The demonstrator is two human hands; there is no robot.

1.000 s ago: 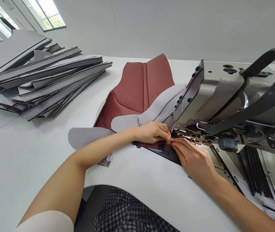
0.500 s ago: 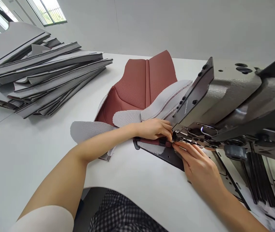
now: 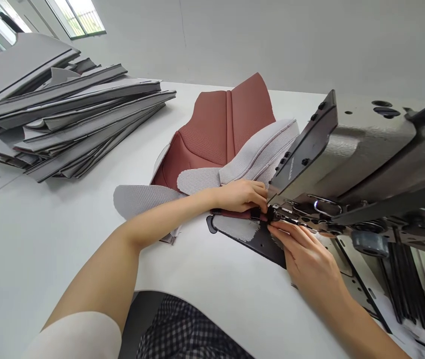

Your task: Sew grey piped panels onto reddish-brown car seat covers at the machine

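Note:
A dark red perforated seat cover with grey mesh backing lies on the white table, and its near edge runs under the sewing machine. At the presser foot, my left hand has curled fingers closed on the cover's edge, to the left of the needle area. My right hand is on the near side, its fingers pressed together at the same edge, thumb hidden below. A grey mesh flap rests on the black plate between the hands. The stitching point itself is mostly covered.
A tall stack of grey trim panels fills the table's left rear. The white table has a curved front edge before my lap. A wall stands behind, and dark strips lie at the lower right beneath the machine.
The red edge piece by the presser foot has slipped further in toward the needle. Both hands keep nearly the same place, and the view has shifted slightly.

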